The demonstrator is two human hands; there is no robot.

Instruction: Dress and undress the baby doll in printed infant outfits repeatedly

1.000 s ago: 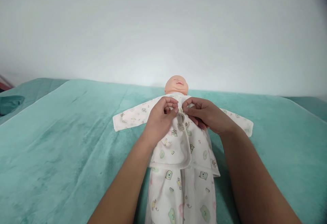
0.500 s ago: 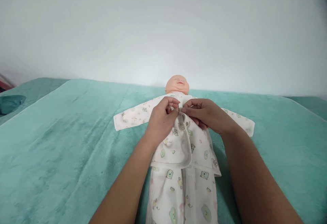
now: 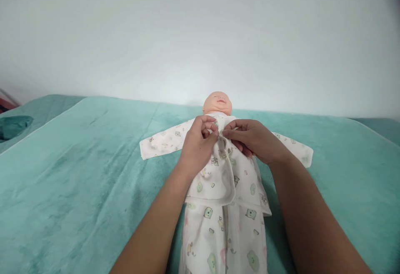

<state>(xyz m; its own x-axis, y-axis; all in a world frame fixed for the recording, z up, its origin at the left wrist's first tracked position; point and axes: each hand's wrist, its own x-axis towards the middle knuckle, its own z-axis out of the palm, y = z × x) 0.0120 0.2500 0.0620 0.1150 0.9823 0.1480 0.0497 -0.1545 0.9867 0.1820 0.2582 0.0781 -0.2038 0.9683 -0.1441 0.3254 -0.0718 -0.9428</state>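
A baby doll (image 3: 217, 102) lies on its back, head away from me. It is dressed in a white long-sleeved baby jacket (image 3: 215, 186) printed with small green animals, its sleeves spread to both sides. Matching baby trousers (image 3: 206, 240) cover the legs. At the upper chest my left hand (image 3: 201, 143) pinches the jacket's front edge between thumb and fingers. Facing it closely, my right hand (image 3: 253, 138) pinches the opposite edge of the opening. Just below the fingertips the front gapes slightly. Whatever fastener sits between the fingers is too small to make out.
Under the doll spreads a teal plush blanket (image 3: 78, 174) with soft creases. Behind it rises a white wall (image 3: 156, 45). A dark teal bundle (image 3: 14, 127) lies at the far left edge.
The left fingers have lifted slightly and their tips sit a little apart from the right ones. Both hands stay at the jacket's chest opening; the doll lies as before.
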